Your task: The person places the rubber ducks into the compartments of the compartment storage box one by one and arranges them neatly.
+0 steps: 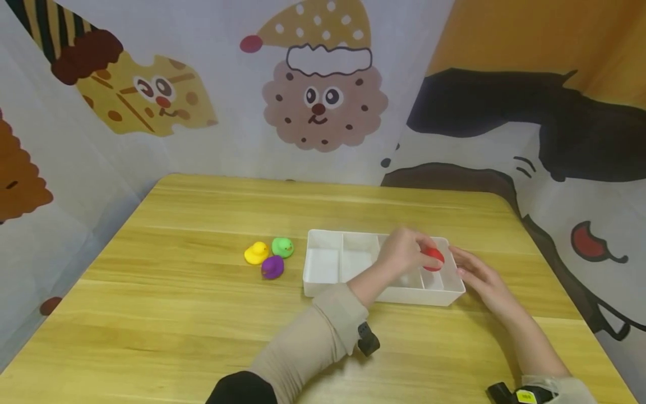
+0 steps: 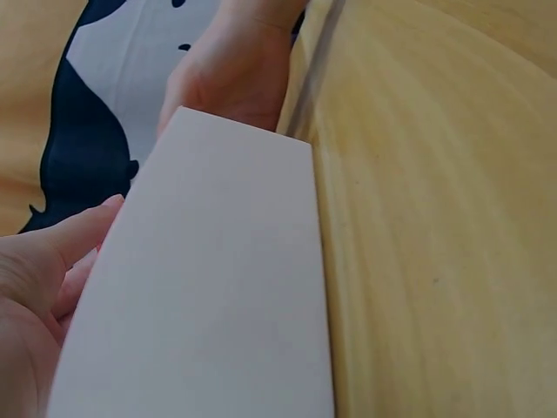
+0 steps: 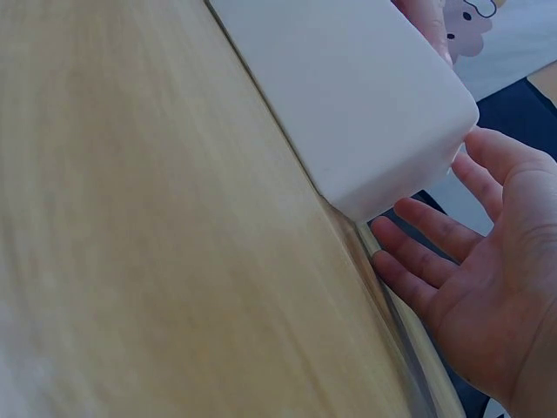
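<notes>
My left hand point(image 1: 402, 249) reaches over the white divided box point(image 1: 419, 295) and pinches a small red rounded toy point(image 1: 434, 260) above the compartments at its right end. The toy's shape is partly covered by the fingers. In the left wrist view the box's side point(image 2: 209, 261) blocks most of that hand and all of the toy. At the box's right end rests my right hand point(image 1: 487, 280), its fingertips at the end wall and corner; the right wrist view shows its fingers point(image 3: 439, 228) extended and spread.
Left of the box, a yellow duck point(image 1: 257, 253), a green duck point(image 1: 282, 247) and a purple duck point(image 1: 273, 267) sit close together on the wooden table point(image 1: 151, 314). A cartoon-printed cloth point(image 1: 227, 151) hangs behind the table and along its sides.
</notes>
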Tool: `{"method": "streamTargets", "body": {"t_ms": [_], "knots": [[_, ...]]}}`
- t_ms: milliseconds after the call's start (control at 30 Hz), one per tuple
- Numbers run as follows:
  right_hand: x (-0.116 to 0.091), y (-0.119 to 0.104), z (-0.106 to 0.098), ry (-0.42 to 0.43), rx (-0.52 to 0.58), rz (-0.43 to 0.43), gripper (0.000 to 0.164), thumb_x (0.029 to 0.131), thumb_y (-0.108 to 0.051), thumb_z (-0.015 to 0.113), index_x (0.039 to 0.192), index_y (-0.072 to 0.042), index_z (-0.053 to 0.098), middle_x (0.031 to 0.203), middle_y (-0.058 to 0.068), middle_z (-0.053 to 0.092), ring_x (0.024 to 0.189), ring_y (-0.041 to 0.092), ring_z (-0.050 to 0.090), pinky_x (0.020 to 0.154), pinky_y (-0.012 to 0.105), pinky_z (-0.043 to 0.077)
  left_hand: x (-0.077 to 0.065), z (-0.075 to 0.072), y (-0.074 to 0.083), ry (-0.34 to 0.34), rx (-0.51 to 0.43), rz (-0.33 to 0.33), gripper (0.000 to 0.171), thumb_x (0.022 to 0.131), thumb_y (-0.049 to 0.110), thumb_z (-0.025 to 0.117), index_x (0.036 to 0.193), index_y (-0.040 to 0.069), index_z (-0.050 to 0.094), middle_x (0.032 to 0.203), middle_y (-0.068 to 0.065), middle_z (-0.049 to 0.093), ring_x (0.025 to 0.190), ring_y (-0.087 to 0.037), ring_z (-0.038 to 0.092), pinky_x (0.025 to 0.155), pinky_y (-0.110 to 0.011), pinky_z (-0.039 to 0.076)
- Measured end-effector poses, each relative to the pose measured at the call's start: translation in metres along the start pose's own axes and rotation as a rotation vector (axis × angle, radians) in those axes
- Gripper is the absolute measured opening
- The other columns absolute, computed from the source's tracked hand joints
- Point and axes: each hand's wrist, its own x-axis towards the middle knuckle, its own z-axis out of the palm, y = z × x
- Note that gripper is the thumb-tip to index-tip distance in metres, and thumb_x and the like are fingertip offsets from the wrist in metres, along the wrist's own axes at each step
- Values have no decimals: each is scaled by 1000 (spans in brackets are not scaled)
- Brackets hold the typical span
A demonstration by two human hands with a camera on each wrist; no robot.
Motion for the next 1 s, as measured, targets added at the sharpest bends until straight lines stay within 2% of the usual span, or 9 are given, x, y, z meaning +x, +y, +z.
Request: {"method": "streamTargets", "body": {"t_ms": [167, 467, 767, 1000], "knots": [[-1, 0, 1, -4, -1, 1, 46, 102, -8, 44, 146, -1, 33, 133, -11, 50, 116, -4, 47, 89, 14, 40, -1, 6, -3, 2, 37, -5, 26, 69, 29, 87, 92, 20, 77, 76, 18, 61, 71, 0, 51, 60, -16, 42], [-1, 1, 1, -4, 3, -2, 46, 102, -7, 44, 146, -1, 34, 134, -7, 50, 116, -4, 47, 89, 13, 40, 1, 14, -5, -3, 137, -70, 29, 69, 33, 87, 95, 23, 77, 83, 19, 66, 73, 2, 51, 62, -14, 39], [-1, 1, 0, -8, 7, -12, 47, 101, -6, 44, 147, -1, 33, 131, -14, 49, 115, -4, 47, 89, 13, 40, 8, 24, -2, -52, 315, -63, 23, 68, 41, 86, 85, 29, 77, 72, 23, 63, 66, 4, 48, 57, -12, 36], [0, 1, 0, -11, 4, -11, 47, 101, -6, 44, 146, -1, 33, 130, -15, 49, 114, -5, 47, 88, 13, 41, 9, 27, -2, -71, 371, -62, 20, 69, 41, 86, 76, 28, 73, 62, 22, 56, 63, 0, 48, 56, -15, 36]]}}
